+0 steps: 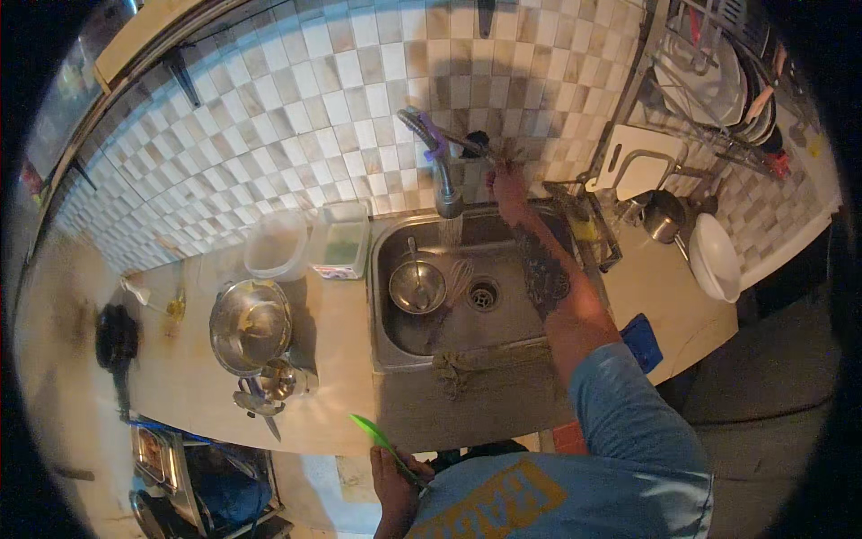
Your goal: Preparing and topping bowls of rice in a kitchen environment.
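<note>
Low at the front, my left hand [397, 475] is closed around a bright green utensil [372, 430], its flat tip pointing up and left. My right arm reaches over the sink [498, 330] to the wall tap [477, 143]. There my right hand [506, 178] is at the tap's right side, blurred, its grip unclear. Water [451, 231] runs from the spout head [449, 201] of the flexible neck. Below, a metal bowl [404, 290] with a spoon [416, 266] in it sits in the basin, beside a wire whisk [461, 275] near the drain [483, 295].
Left of the sink stand a large metal pot [225, 330], a small metal cup [277, 381] and two plastic containers [276, 246] [340, 236]. A wet cloth [454, 370] hangs over the sink's front edge. To the right are a saucepan [663, 215], a white bowl [712, 259] and a dish rack [714, 87].
</note>
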A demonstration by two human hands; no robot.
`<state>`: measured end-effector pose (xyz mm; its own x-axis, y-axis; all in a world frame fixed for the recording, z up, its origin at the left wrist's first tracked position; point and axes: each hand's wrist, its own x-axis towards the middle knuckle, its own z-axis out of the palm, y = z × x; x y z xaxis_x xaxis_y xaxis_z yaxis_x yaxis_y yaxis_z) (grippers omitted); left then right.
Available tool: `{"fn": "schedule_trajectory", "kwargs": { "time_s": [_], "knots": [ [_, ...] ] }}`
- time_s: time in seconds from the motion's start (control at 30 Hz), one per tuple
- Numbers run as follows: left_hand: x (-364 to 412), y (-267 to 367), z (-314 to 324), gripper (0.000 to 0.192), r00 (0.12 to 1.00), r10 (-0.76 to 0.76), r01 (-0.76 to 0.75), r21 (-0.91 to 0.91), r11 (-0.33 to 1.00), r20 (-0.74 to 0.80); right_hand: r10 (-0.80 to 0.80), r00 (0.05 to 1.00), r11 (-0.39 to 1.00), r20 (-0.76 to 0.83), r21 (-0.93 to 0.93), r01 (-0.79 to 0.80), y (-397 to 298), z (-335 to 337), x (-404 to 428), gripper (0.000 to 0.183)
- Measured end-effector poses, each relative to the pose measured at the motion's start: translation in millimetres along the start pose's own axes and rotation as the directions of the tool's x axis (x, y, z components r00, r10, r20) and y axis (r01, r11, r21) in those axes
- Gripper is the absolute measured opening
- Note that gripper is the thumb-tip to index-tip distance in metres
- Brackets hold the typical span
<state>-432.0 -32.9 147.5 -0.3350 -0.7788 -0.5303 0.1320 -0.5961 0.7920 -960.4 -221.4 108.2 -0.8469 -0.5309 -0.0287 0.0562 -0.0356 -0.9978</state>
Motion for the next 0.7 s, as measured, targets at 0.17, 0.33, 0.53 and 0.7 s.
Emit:
{"fn": "schedule_trajectory", "kwargs": {
  "time_s": [0.17,0.33,0.53,0.7],
  "knots": [
    [4,-3,2,0.028,0.983,-0.033,-0.012,0.239,0.971,0.180,0.004,0.999,0.934,0.046,0.356,-0.020,9,-6,-25,0.040],
    [4,10,19,0.032,0.997,0.069,-0.073,0.189,0.979,0.031,-0.189,0.728,0.802,0.659,-0.324,0.502,78,28,-47,0.036],
    [53,-25,33,0.021,0.934,-0.163,0.152,0.058,0.987,0.317,-0.102,0.645,0.123,0.757,-0.634,0.763,169,-60,33,0.020],
    [167,-1,39,0.016,0.496,0.695,-0.705,0.709,-0.029,0.521,-0.439,0.499,0.714,0.747,-0.046,0.699,56,91,-93,0.022]
  ]
}}
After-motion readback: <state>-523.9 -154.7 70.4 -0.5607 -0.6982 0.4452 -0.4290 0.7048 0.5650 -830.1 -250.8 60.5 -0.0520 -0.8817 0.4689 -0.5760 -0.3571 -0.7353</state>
